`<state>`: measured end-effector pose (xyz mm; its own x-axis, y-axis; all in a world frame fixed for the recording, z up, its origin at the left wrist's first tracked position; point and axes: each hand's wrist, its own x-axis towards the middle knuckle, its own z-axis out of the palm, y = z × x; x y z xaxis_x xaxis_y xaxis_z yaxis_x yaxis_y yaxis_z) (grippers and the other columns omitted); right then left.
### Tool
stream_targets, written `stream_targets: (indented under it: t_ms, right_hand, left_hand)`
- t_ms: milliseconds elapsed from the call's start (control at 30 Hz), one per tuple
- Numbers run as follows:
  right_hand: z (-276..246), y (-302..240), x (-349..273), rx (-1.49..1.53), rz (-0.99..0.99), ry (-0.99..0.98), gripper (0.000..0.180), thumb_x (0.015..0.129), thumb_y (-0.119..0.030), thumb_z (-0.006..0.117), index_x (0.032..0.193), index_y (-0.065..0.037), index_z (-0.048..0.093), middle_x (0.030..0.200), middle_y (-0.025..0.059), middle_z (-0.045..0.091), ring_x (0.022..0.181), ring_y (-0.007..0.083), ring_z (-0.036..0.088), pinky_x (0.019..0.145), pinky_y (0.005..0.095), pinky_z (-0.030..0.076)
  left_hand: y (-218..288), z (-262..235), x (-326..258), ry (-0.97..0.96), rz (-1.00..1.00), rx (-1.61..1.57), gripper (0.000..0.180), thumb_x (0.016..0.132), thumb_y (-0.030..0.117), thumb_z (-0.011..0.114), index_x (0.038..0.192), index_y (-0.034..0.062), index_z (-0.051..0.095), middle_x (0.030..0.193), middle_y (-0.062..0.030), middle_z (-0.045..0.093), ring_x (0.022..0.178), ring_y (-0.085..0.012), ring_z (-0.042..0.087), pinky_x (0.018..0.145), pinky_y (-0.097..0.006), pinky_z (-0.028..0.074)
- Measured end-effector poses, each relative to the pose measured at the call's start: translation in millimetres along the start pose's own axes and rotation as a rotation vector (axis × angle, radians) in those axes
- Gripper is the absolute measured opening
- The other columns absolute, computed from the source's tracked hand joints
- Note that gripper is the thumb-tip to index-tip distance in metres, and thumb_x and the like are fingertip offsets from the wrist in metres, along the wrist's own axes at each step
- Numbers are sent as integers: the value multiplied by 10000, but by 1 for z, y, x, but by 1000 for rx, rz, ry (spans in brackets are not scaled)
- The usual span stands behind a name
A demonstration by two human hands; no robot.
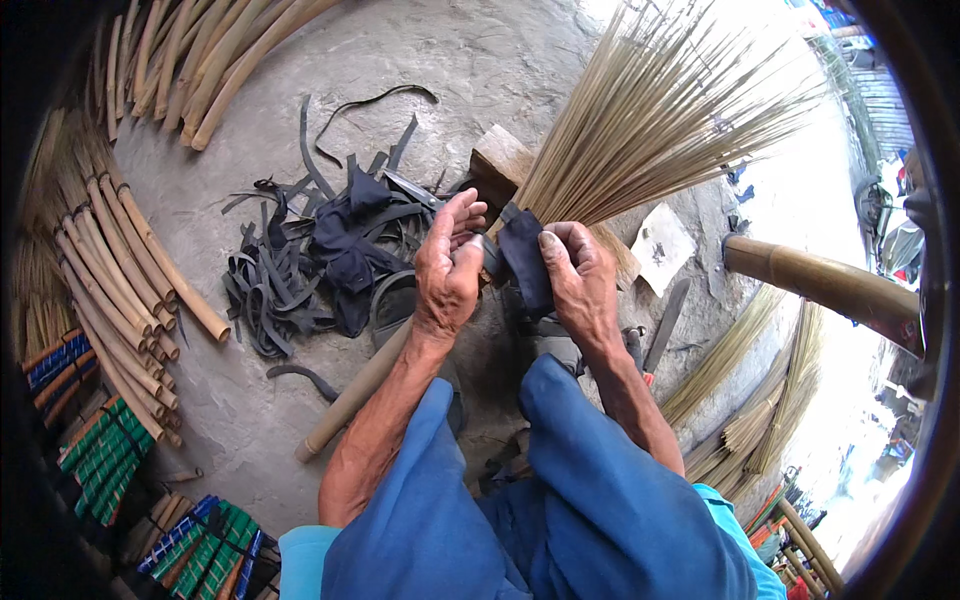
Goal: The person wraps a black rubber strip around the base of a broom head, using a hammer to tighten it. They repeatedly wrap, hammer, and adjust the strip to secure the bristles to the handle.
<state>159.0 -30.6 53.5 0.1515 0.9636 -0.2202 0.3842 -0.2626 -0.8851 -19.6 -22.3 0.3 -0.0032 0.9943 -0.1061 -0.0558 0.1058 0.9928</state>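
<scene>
A broom-like bundle of thin tan sticks (640, 130) fans out toward the far right, its narrow end between my hands. My right hand (583, 285) pinches a piece of dark navy cloth (524, 262) between thumb and fingers at that narrow end. My left hand (448, 265) is cupped beside it, fingers bent but apart, close to a dark strip (490, 252); whether the fingertips touch this strip is unclear. A bamboo pole (350, 400) slants under my left forearm, its upper part hidden by my hand. Blue cloth (420, 520) covers my lap.
Black strips and cloth scraps (350, 240) lie heaped left of my hands, with a metal blade (410, 190) among them. A long knife (667, 325) and white card (662, 248) lie to the right. Bamboo poles (120, 270) are stacked at left; a thick bamboo post (820, 290) juts in at right.
</scene>
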Motion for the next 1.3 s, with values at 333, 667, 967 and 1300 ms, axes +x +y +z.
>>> stream_targets:
  t_ms: [333,667,967,1300]
  right_hand:
    - [-5,13,-4,-59,47,34,265,1068,-241,766,1072,18,710,865,70,710,795,130,642,744,338,554]
    - [-6,10,-5,-147,35,69,260,1038,-232,793,1018,11,705,827,84,686,742,144,622,709,343,542]
    - [-10,9,-1,-121,25,21,247,1008,-229,800,1000,2,712,765,63,658,698,137,607,675,338,525]
    - [-5,13,5,-105,25,44,266,1015,-247,798,995,3,707,768,63,650,701,135,591,668,342,515]
  left_hand:
    - [3,14,-2,-4,170,424,496,987,161,722,1450,-4,655,1315,-216,730,1204,-345,727,1062,-433,569]
    - [4,11,0,-30,178,362,505,964,153,606,1433,-28,656,1323,-234,722,1229,-358,716,1097,-442,551]
    - [6,15,2,-12,158,446,491,995,165,583,1442,-30,643,1333,-239,724,1229,-362,716,1092,-451,550]
    - [5,11,5,-9,51,340,509,1023,259,640,1448,-20,642,1304,-233,738,1181,-354,733,1046,-436,570]
